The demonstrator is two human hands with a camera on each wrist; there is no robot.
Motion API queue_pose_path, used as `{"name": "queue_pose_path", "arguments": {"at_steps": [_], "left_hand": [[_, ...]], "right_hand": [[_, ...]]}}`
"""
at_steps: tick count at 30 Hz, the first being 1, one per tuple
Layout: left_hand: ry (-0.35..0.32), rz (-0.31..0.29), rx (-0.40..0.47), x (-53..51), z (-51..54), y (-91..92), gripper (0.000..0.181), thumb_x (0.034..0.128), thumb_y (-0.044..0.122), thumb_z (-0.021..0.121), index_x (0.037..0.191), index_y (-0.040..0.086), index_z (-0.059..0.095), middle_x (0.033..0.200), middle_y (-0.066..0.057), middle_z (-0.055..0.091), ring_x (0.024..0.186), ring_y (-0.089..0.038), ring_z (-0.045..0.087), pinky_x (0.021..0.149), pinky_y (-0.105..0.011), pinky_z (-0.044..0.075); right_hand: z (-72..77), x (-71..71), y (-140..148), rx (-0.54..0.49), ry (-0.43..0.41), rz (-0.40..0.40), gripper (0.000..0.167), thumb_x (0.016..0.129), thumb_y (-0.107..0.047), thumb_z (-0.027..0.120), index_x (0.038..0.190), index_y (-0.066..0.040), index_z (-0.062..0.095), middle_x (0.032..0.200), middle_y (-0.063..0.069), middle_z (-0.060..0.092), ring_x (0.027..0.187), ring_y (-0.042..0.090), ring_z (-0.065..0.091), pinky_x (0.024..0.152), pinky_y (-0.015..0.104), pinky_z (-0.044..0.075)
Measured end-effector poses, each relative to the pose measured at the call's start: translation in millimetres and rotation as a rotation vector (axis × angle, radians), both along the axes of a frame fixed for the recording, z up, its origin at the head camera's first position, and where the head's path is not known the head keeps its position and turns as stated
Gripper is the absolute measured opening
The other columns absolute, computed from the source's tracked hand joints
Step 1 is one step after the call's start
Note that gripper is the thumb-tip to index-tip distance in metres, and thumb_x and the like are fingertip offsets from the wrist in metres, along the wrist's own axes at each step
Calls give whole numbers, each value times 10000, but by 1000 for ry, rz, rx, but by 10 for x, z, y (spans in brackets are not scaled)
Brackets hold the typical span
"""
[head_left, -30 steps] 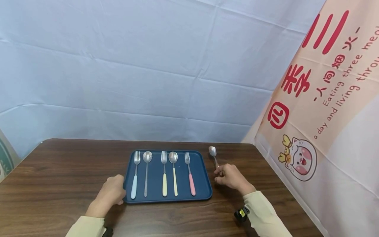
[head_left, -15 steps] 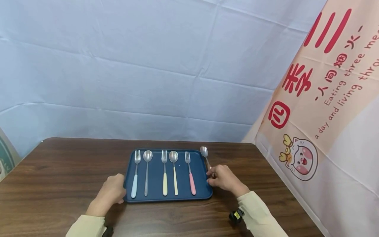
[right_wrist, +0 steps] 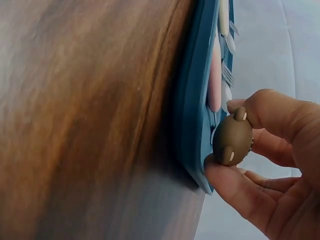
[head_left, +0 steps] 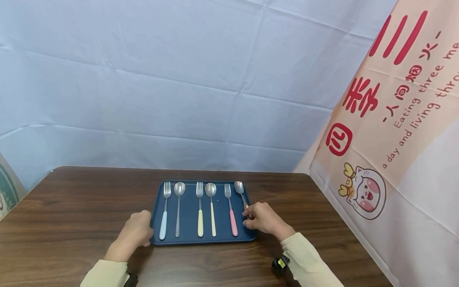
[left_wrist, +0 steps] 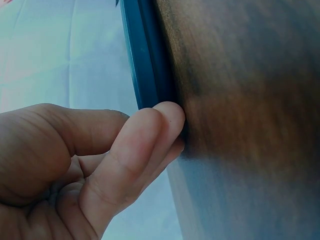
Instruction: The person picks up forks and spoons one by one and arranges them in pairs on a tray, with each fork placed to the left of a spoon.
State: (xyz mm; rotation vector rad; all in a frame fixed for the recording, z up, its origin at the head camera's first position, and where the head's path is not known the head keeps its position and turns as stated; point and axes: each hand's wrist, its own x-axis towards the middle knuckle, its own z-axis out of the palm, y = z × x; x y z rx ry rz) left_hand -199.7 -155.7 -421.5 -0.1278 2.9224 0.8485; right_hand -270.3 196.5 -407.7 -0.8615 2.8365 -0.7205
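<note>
A dark blue tray [head_left: 188,219] lies on the table with several forks and spoons set upright in a row. My left hand [head_left: 135,230] is at its left side; the left wrist view has thumb and fingertips pinching the tray's rim [left_wrist: 150,60]. Over the tray's right end, my right hand [head_left: 264,219] pinches a spoon [head_left: 239,187] by its handle, bowl pointing away. Seen from the right wrist, that handle ends in a brown animal-head shape [right_wrist: 232,139] with small ears, between thumb and fingers. Left of it lies a pink-handled fork [head_left: 233,222]. Whether the spoon touches the tray, I cannot tell.
Further along the tray are a blue-handled fork [head_left: 163,223], a plain metal spoon [head_left: 178,211], a yellow-handled fork [head_left: 200,223] and a yellow-handled spoon [head_left: 212,219]. Wood-grain table [head_left: 71,211] surrounds the tray. A pale cloth [head_left: 161,99] hangs behind, a printed one [head_left: 365,159] at right.
My right hand has carried the spoon leftward, from the table beside the tray to over the tray's right end. The left hand has stayed at the rim.
</note>
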Motion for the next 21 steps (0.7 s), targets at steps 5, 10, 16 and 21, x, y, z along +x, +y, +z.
{"name": "queue_pose_path", "arguments": {"at_steps": [5,10,16,21], "left_hand": [[2,-3,2,2,-1,-4,179,741,-119,559,916,-148,531,681,-138,498,491,-159,521,452,-274,425],[1,1,5,1,4,1,185,743,-121,561,923,-154,530,683,-143,501,488,-156,525,452,-273,430],[-4,-1,10,5,13,1,184,745,-119,556,923,-153,527,682,-142,501,481,-154,528,454,-274,430],[-2,-4,11,1,3,-7,160,740,-118,554,897,-139,530,668,-133,494,479,-155,526,454,-275,427]], "right_hand": [[-6,27,-56,11,-2,14,224,786,-51,706,975,67,686,563,-29,496,470,66,493,425,220,422],[-22,43,-92,33,-4,-3,234,786,-62,706,980,68,685,571,-46,507,467,57,484,416,217,397],[-35,55,-130,61,-24,-44,239,790,-88,707,984,50,691,575,-28,497,451,65,487,406,212,384],[-21,79,-153,75,-34,-60,235,785,-96,719,974,41,692,579,-14,491,460,82,493,414,225,398]]}}
